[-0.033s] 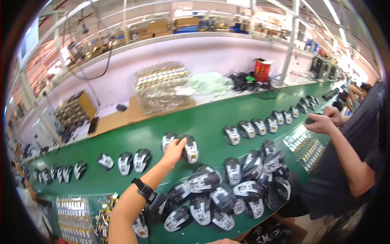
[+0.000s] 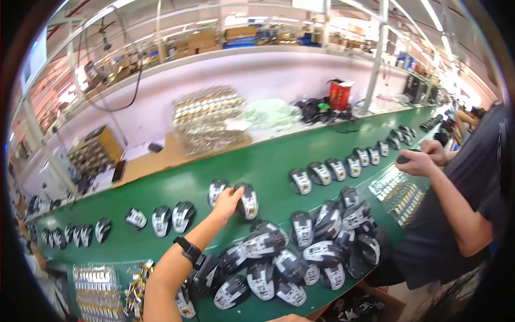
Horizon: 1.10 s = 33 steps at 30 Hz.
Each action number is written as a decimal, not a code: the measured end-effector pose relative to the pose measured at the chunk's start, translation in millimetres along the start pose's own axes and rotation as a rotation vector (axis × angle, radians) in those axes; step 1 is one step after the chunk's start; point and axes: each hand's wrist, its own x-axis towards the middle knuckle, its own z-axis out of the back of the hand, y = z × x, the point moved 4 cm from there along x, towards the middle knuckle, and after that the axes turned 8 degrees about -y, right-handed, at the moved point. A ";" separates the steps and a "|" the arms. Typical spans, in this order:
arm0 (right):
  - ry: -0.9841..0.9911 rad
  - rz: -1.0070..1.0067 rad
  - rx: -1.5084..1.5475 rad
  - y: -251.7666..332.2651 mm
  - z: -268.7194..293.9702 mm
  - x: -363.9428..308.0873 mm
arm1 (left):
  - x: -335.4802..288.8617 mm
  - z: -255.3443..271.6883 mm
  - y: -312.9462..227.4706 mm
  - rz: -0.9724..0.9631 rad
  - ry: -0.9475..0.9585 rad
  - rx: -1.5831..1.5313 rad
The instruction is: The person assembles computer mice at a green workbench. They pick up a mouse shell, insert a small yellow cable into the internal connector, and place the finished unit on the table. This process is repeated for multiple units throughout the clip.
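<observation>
My left hand (image 2: 228, 199), a black band around its wrist, reaches over the green table and grips a black-and-silver computer mouse (image 2: 248, 202) by its left side. Thumb and fingers are closed on it; the fingertips are partly hidden. Just left of that hand lies a second computer mouse (image 2: 217, 189), partly covered by it. Of my right hand (image 2: 292, 318) only a sliver of skin shows at the lower edge, its fingers out of sight. A heap of similar mice (image 2: 263, 244) lies between my arms and the person at the right.
Rows of mice stretch left (image 2: 161, 221) and right (image 2: 320, 173) along the green table (image 2: 268, 156). Trays of small parts sit at the lower left (image 2: 96, 292) and right (image 2: 399, 196). Close on the right, another person's hands (image 2: 421, 161) hold a dark object. Bagged parts (image 2: 206, 118) stand behind.
The whole view has shifted slightly left. My left hand keeps its grip on the same mouse, with no clear movement over the table.
</observation>
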 end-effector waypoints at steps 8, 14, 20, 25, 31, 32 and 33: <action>0.237 0.193 -1.346 -144.9 203.9 155.0 | 19.3 -11.5 -58.1 -0.561 -0.195 1.059; 0.439 0.572 -2.363 -174.4 360.6 300.2 | 51.9 6.9 -15.0 -0.237 -0.217 1.036; 0.520 0.895 -2.552 -180.0 415.0 339.9 | -6.9 69.3 -94.3 -0.511 -0.320 0.637; 0.729 0.872 -2.745 -216.7 411.4 344.5 | -144.2 183.8 -141.5 -0.114 -0.149 -0.099; 1.007 1.214 -2.968 -293.3 385.3 370.4 | -311.5 247.8 -98.8 -0.139 -0.219 -0.972; 1.031 1.391 -2.997 -305.1 375.6 376.0 | -332.3 246.9 -85.4 -0.092 -0.336 -1.080; 1.048 1.578 -3.013 -316.4 365.9 382.3 | -348.4 243.1 -73.9 -0.089 -0.361 -1.108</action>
